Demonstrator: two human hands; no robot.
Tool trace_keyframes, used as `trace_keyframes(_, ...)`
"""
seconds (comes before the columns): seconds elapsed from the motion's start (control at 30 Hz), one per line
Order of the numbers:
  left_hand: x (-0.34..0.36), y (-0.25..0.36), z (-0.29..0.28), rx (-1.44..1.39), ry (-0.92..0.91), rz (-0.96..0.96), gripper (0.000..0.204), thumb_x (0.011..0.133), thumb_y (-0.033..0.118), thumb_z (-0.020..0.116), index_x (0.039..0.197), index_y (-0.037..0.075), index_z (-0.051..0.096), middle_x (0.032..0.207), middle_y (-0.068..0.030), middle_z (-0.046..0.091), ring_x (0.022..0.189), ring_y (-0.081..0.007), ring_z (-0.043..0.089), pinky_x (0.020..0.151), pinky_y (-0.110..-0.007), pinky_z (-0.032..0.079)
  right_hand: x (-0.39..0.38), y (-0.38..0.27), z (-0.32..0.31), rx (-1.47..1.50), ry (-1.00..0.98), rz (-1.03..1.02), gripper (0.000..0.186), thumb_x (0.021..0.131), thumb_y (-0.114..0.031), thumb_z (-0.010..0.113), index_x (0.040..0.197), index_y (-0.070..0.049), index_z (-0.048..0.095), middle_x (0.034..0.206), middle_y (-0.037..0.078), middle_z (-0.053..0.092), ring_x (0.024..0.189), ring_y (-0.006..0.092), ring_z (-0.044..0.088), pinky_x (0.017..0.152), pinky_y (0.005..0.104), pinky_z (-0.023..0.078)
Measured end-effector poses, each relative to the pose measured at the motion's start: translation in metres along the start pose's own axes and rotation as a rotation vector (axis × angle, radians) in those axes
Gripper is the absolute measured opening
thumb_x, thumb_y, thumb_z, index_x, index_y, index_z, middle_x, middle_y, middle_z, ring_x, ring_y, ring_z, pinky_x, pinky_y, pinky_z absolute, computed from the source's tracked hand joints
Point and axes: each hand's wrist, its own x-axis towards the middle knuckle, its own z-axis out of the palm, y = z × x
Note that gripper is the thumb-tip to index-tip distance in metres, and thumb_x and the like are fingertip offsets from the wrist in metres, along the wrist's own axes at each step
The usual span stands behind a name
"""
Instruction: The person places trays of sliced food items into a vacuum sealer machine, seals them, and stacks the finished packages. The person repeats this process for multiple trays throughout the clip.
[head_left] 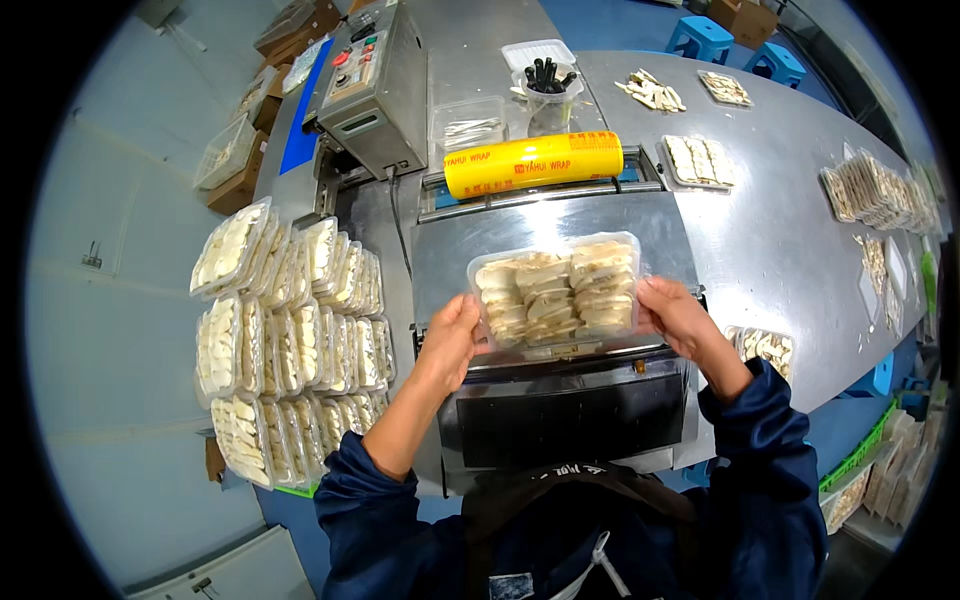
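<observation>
A clear plastic tray of pale slices that look like mushroom is held level in front of me, the slices lying in three overlapping rows. My left hand grips its left end, and my right hand grips its right end. Beneath the tray is the metal top of a film-wrapping machine. Across the machine's far side lies a yellow roll of wrapping film. The tray hides part of the machine's near edge, where a dark front panel shows.
Stacked filled trays crowd the left side. A control box stands far left, beside a tub of black-handled tools. Rightward on the steel table sit a filled tray, loose slices and more stacked trays.
</observation>
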Motion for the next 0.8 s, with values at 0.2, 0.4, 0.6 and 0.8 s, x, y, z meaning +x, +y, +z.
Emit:
trace_keyframes(0.2, -0.110, 0.013, 0.012, -0.001, -0.094, -0.007, 0.026, 0.097, 0.025, 0.036, 0.109, 0.004, 0.047, 0.100, -0.0074, 0.057, 0.087, -0.0165, 0.060, 0.067, -0.034, 0.054, -0.124, -0.008, 0.028, 0.033, -0.040, -0.099, 0.029, 0.094, -0.026, 0.045, 0.103, 0.001, 0.055, 0.091, 0.011, 0.064, 0.072, 0.0181, 0.065, 0.063, 0.0298, 0.055)
trace_keyframes(0.4, -0.145, -0.061, 0.009, -0.040, -0.047, -0.123, 0.024, 0.097, 0.022, 0.036, 0.100, 0.002, 0.048, 0.091, -0.0077, 0.056, 0.083, -0.0170, 0.060, 0.067, -0.036, 0.057, -0.153, 0.078, 0.034, -0.014, 0.178, -0.002, 0.023, 0.093, -0.025, 0.047, 0.090, -0.004, 0.056, 0.071, 0.003, 0.060, 0.059, 0.0122, 0.060, 0.049, 0.0244, 0.049)
trace_keyframes(0.6, -0.096, -0.194, -0.013, 0.422, 0.381, 0.228, 0.022, 0.093, 0.019, 0.043, 0.104, 0.002, 0.054, 0.070, 0.0001, 0.056, 0.056, -0.0070, 0.053, 0.044, -0.021, 0.045, -0.116, 0.163, 0.034, -0.383, 0.587, -0.377, 0.018, 0.085, -0.009, 0.056, 0.100, 0.001, 0.057, 0.056, -0.002, 0.047, 0.047, 0.0059, 0.043, 0.042, 0.0213, 0.034)
trace_keyframes(0.8, -0.089, -0.164, -0.010, 0.072, 0.218, -0.104, 0.033, 0.093, 0.027, 0.046, 0.112, 0.002, 0.056, 0.060, 0.0016, 0.052, 0.049, -0.0051, 0.048, 0.040, -0.020, 0.039, -0.105, 0.162, 0.019, -0.075, 0.420, -0.137, 0.016, 0.087, -0.015, 0.056, 0.076, -0.003, 0.054, 0.052, -0.002, 0.046, 0.042, 0.0040, 0.037, 0.038, 0.0206, 0.027)
